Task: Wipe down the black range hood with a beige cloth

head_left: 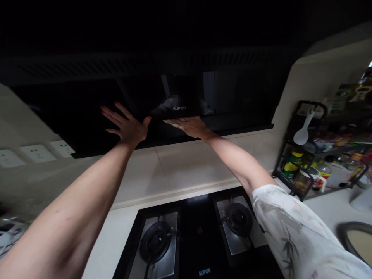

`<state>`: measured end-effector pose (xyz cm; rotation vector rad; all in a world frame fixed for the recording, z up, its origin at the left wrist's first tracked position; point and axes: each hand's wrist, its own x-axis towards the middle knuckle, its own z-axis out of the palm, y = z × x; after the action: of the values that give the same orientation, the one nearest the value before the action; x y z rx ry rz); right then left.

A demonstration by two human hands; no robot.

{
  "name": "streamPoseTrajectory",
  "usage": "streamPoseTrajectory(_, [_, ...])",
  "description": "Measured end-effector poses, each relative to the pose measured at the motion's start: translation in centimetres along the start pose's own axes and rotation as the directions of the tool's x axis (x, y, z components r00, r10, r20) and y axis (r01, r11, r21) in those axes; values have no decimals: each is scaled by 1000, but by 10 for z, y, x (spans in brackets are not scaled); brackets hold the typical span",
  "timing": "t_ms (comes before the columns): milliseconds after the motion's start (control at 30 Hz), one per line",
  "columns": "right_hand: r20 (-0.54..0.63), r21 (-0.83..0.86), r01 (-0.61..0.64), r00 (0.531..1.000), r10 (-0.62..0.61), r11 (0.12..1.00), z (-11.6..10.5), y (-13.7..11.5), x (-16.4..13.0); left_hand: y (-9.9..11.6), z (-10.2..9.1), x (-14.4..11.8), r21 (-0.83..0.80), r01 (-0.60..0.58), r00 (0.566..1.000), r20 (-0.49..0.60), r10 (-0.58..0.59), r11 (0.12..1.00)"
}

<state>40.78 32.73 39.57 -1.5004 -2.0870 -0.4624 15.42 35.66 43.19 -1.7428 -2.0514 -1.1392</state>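
Hands on the black range hood [87, 112]: my left hand [126, 126] braces flat, fingers spread; my right hand [190, 126] presses a pale cloth [173, 123] below the logo. I'd keep pressure even.

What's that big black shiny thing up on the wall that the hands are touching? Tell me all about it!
It is a range hood, a wide, glossy black panel like glass, with "SUPOR" in white letters. It slopes above the gas stove. The left hand presses flat on it, fingers spread. The right hand holds a small white cloth against its lower edge.
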Motion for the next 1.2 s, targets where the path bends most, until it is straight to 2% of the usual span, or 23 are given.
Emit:
streamPoseTrajectory(67, [40,-73,53,998,-51,996,-12,16,-12,-2,3,2,18,5,1000,-7,-5,1000])
streamPoseTrajectory(100, [45,-125,40,998,-35,991,-18,29,-20,-3,5,4,25,7,1000,-10,-6,1000])
streamPoseTrajectory(167, [18,-220,-83,996,89,972,-29,61,-43,-5,9,7,44,7,1000,-14,-7,999])
streamPoseTrajectory(233, [-44,-275,-246,969,243,929,-41,101,-70,-7,11,9,75,19,1000,-12,-18,997])
streamPoseTrajectory(300, [-142,-282,-419,908,394,863,-55,143,-99,-8,13,11,87,24,1000,-15,-23,996])
streamPoseTrajectory(367, [-261,-247,-592,803,536,767,-67,178,-124,-8,15,11,81,17,1000,-18,-15,997])
streamPoseTrajectory(433, [-342,-194,-677,725,598,710,-74,200,-138,-6,13,8,73,7,1000,-26,-6,997])
streamPoseTrajectory(500, [-384,-127,-709,680,625,694,-72,205,-138,-2,8,4,71,20,1000,-13,-19,997])
streamPoseTrajectory(600, [-422,-10,-766,586,692,643,-52,186,-118,3,-10,-3,54,33,997,66,-36,998])
streamPoseTrajectory(633, [-430,10,-767,576,696,641,-43,174,-110,2,-17,-5,48,19,994,110,-24,999])
streamPoseTrajectory(667, [-434,13,-754,587,683,656,-33,160,-102,0,-24,-6,46,-12,988,153,5,999])
streamPoseTrajectory(800, [-396,-42,-636,719,571,771,4,100,-75,-28,-41,-14,127,-182,949,282,140,975])
streamPoseTrajectory(867, [-350,-62,-569,781,516,820,17,67,-64,-49,-37,-25,189,-207,937,320,139,960])
streamPoseTrajectory(967, [-266,-88,-467,862,431,880,33,18,-45,-84,-20,-51,243,-192,919,384,88,951])
streamPoseTrajectory(1100, [-179,-72,-351,926,334,934,54,-36,-20,-131,-3,-81,295,-187,894,447,38,937])
streamPoseTrajectory(1200, [-123,-65,-294,951,285,954,73,-64,-6,-161,-5,-83,305,-182,892,452,26,935])
